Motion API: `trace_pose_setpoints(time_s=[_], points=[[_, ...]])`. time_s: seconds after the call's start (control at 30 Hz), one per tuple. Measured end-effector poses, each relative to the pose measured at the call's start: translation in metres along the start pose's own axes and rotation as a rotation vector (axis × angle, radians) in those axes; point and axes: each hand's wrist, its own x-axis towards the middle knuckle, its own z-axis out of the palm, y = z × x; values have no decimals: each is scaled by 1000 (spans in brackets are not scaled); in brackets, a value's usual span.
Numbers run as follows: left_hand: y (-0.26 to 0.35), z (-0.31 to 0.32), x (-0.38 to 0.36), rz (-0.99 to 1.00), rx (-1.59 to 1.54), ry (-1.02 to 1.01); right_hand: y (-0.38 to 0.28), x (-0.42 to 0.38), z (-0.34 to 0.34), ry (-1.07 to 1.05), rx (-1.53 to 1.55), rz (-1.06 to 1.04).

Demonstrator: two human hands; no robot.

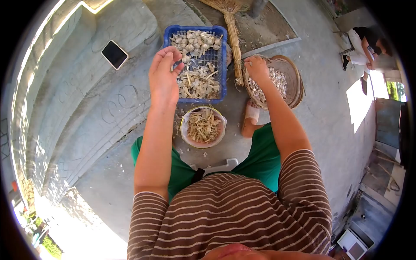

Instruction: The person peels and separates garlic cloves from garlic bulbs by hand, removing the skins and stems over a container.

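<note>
My left hand (165, 73) is over the left side of a blue plastic crate (224, 82), its fingers half curled with a gap between fingertips and thumb; nothing shows in it. Just beyond its fingertips lies a garlic bulb (185, 58). Whole garlic bulbs (197, 41) fill the crate's far part, and dry skins and stalks (197, 84) are heaped in its near part. My right hand (256, 69) is closed over the far left of a round woven basket (294, 82) holding loose garlic cloves (277, 80). What its fingers pinch, if anything, is hidden.
A lined bowl (184, 132) of garlic stalk pieces (203, 125) stands between my legs. A straw broom (232, 39) lies between crate and basket. On the concrete ledge at left rests a phone (115, 55). Another person (366, 41) sits at the far right.
</note>
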Motion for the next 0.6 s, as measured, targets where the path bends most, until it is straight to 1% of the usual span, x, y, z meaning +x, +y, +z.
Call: trace_pose_setpoints(time_s=[0.03,0.1,0.17,0.23,0.33,0.4,0.43,0.5,0.53,0.57,0.6], points=[[2,-1,1,0,-41,19,-9,4,7,14,189,-159],[5,-3,4,1,-85,41,-43,3,27,-148,425,-168],[7,-5,4,1,-150,67,-79,10,56,-334,399,-170],[8,-7,6,0,-175,83,-117,20,78,-438,339,-159],[12,-11,7,-14,-223,101,-154,40,143,-468,347,-156],[14,-14,9,-12,-257,104,-175,49,172,-372,137,-112],[14,-15,9,-11,-267,80,-175,55,191,-372,134,-120],[14,-16,9,-1,-283,57,-167,67,237,-507,89,-146],[14,-16,8,-15,-299,55,-165,67,239,-394,131,-171],[15,-17,8,-33,-311,54,-160,69,240,-395,129,-177],[16,-19,8,-30,-314,56,-163,67,213,-367,341,-68]])
